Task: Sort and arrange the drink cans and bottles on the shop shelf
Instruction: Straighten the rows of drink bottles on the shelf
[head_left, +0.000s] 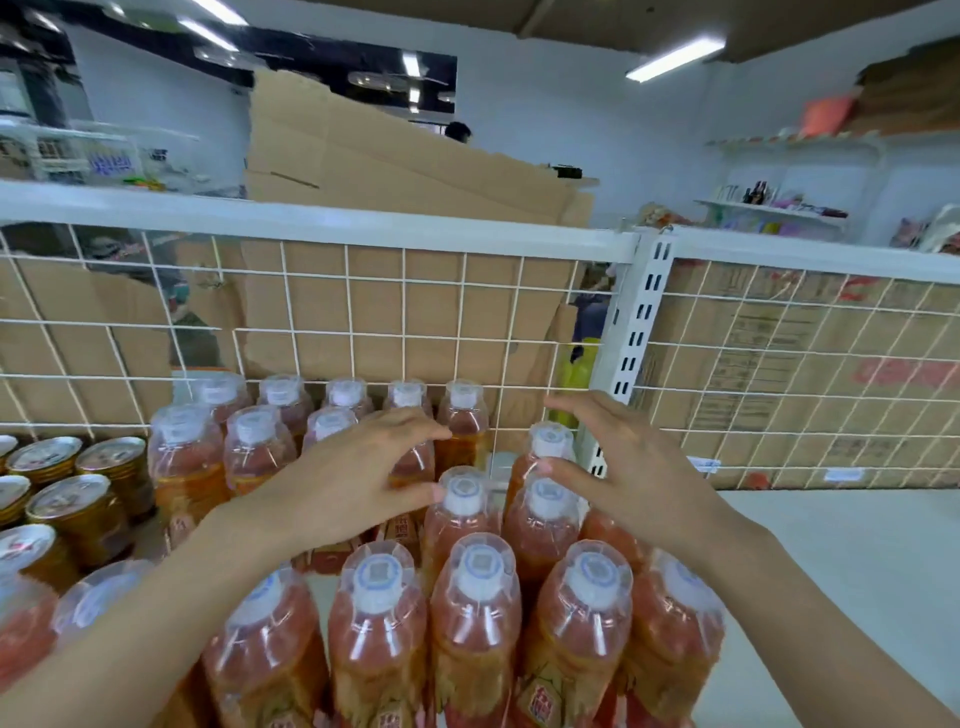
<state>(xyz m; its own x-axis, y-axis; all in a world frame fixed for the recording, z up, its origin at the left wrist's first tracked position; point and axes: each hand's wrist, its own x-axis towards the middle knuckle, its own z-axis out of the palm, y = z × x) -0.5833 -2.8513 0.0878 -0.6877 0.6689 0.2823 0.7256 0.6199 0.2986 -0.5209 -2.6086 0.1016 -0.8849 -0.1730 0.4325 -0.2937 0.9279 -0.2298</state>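
Clear plastic bottles of orange-red drink with white caps (474, 613) upright in rows on white shelf (831, 545), gold round cans (78, 514) at left, left hand (353, 478) and right hand (628, 467) over middle bottle tops, fingers spread, loosely curved, gripping nothing.

The bottles (472, 618) glow amber-orange, each with a white cap (462, 498) under a clear dome (508, 558) and a red-and-tan label (540, 701). At the frame's left edge the cans (83, 514) are gold-sided with silvery tops. Behind, a white wire grid (404, 281) of squares crosses brown cardboard (441, 306), printed red at right. The shelf (831, 545) is pale grey-white.
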